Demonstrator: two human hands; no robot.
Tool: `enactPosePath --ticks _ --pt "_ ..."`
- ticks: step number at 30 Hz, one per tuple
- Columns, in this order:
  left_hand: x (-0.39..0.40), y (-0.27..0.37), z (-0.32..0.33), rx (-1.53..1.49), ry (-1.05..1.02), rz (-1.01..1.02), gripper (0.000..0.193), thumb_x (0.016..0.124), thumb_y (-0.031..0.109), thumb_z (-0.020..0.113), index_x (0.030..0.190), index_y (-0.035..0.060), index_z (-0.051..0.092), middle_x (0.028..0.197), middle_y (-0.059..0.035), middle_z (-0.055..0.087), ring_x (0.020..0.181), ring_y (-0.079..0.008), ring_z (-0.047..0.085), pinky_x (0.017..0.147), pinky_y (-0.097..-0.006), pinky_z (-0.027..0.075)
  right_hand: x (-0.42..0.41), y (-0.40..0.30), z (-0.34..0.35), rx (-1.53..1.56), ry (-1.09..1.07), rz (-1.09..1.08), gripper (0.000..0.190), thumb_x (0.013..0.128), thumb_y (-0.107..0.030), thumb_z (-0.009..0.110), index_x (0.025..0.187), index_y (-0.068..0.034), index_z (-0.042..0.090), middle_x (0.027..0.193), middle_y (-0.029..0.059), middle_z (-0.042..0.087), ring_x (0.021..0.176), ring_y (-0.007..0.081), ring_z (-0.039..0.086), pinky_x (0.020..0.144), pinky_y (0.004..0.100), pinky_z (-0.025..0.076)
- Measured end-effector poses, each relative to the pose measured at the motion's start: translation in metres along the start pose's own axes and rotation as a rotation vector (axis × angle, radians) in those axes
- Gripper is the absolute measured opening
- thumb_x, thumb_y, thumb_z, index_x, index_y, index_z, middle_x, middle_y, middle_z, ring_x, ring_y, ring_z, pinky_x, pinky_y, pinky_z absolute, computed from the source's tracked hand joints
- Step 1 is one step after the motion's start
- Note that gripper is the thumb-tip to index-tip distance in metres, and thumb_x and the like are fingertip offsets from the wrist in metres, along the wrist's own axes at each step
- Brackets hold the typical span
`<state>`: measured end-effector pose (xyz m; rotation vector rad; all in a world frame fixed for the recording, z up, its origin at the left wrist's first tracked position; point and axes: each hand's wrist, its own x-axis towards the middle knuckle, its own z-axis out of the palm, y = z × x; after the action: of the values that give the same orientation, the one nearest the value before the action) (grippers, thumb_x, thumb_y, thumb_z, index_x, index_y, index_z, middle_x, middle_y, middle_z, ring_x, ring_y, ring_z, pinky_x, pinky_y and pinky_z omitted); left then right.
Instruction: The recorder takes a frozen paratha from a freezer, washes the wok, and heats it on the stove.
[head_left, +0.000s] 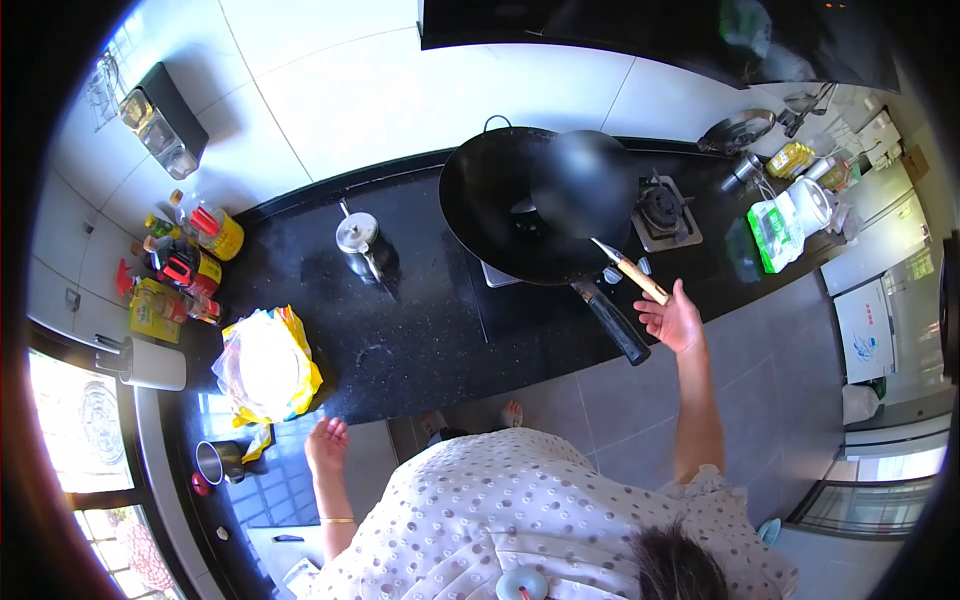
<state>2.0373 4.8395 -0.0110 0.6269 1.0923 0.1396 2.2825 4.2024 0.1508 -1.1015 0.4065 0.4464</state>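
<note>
A large black wok sits over the left burner of a gas hob, its dark handle pointing toward me. A grey blur hides much of its right side. My right hand is at the end of a wooden-handled wok utensil, the grip lying between thumb and loosely spread fingers. The utensil's metal shaft runs into the blur, so its head is mostly hidden. Held low by the counter's front edge, my left hand is empty with its fingers slightly curled. A yellow-and-white plastic bag lies just beyond it.
On the black countertop stands a lidded metal pot. Bottles, a knife block and a metal cup line the left side. Right of the wok are a bare burner and a green-and-white packet. A range hood overhangs.
</note>
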Motion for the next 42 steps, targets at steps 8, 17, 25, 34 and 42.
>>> enactPosePath --ticks 8,17,25,34,42 --pt "-0.009 -0.022 0.013 0.072 -0.058 0.003 0.023 0.086 0.017 0.061 0.105 0.0052 0.055 0.085 -0.0079 0.062 0.073 -0.021 0.061 0.063 -0.0327 0.049 0.007 -0.055 0.051 -0.337 -0.116 0.0 0.03 0.088 -0.028 0.062 0.095 0.001 0.062 0.059 0.0 0.05 0.038 0.0035 0.034 0.034 0.0182 0.025" --pt "-0.001 -0.012 0.012 0.083 -0.063 -0.034 0.019 0.089 0.017 0.055 0.105 0.0057 0.055 0.086 -0.0074 0.061 0.075 -0.0208 0.06 0.062 -0.032 0.049 -0.071 -0.121 0.168 -1.731 0.018 -0.744 0.032 0.07 0.003 0.066 0.101 -0.001 0.064 0.091 0.0133 0.068 0.072 0.0264 0.067 0.067 0.0347 0.05" --pt "0.012 -0.008 0.009 0.07 -0.097 -0.042 0.023 0.087 0.018 0.058 0.105 0.0038 0.055 0.082 -0.0083 0.062 0.071 -0.0213 0.06 0.063 -0.0323 0.049 -0.045 -0.075 0.193 -1.9 0.114 -0.61 0.028 0.073 0.0 0.055 0.097 -0.013 0.065 0.086 0.0192 0.065 0.082 0.0394 0.062 0.073 0.0473 0.049" --pt "-0.034 -0.018 -0.015 -0.021 -0.009 0.114 0.019 0.088 0.019 0.059 0.102 0.0054 0.057 0.079 -0.0066 0.062 0.066 -0.0178 0.06 0.057 -0.0281 0.047 0.036 -0.032 0.134 -1.759 0.128 -0.592 0.049 0.076 -0.018 0.069 0.121 -0.014 0.05 0.094 0.0204 0.065 0.091 0.0395 0.062 0.079 0.0482 0.049" --pt "-0.131 -0.139 -0.017 -0.175 0.139 0.165 0.015 0.089 0.017 0.056 0.098 0.0053 0.056 0.076 -0.0062 0.061 0.061 -0.0173 0.059 0.051 -0.0262 0.047 0.087 -0.042 0.094 -1.488 0.033 -1.025 0.044 0.077 -0.006 0.064 0.118 -0.015 0.054 0.093 0.0165 0.065 0.087 0.036 0.062 0.072 0.043 0.049"
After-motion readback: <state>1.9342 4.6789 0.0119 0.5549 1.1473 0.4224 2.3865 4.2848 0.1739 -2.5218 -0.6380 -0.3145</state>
